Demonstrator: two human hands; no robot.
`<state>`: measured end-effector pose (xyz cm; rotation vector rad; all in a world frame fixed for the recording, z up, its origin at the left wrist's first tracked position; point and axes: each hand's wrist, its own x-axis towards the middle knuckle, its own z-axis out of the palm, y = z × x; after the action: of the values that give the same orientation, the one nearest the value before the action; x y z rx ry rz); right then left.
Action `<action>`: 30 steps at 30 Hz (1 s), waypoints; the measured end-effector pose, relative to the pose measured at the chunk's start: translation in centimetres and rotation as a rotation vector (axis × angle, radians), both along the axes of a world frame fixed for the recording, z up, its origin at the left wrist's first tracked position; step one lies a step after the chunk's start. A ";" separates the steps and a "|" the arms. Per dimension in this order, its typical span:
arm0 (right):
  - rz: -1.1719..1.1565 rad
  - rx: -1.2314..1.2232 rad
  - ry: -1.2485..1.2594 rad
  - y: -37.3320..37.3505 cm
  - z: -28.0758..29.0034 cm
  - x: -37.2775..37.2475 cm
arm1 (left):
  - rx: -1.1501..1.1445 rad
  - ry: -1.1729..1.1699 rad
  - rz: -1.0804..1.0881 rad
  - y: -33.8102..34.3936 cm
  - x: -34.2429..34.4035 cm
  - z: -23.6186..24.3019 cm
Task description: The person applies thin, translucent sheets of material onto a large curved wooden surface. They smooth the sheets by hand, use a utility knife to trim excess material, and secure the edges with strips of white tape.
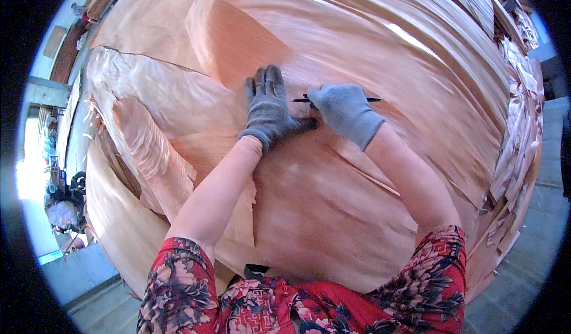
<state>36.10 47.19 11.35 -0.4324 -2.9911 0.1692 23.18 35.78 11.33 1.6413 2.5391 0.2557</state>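
Observation:
Under both hands lie large, thin wood veneer sheets (333,185), pinkish-tan and wavy, overlapping one another. My left hand (269,111), in a grey work glove, is laid flat on the veneer with its fingers pointing away from me and its thumb stretched to the right. Just right of that thumb, my right hand (345,111), in a lighter grey glove, is closed around a slim black pen-like tool (373,99). The tool lies nearly level across the grip, and its thin end points left, toward my left hand. Whether it is a pen or a knife cannot be made out.
A curled veneer flap (232,40) rises beyond my left hand. At the left, a rolled veneer piece (151,144) lies beside a pale, crumpled sheet (143,81). Ragged stacked veneer edges (514,138) line the right side. Grey floor (535,227) shows beyond them.

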 end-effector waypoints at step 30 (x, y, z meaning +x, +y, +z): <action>-0.426 -0.226 -0.458 3.6 1.0 11.7 | -0.186 0.171 -0.032 -0.2 -5.0 -4.8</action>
<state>47.79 50.75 12.34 -1.2736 -3.2192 0.4176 18.17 35.60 6.56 1.6966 2.5611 -0.1268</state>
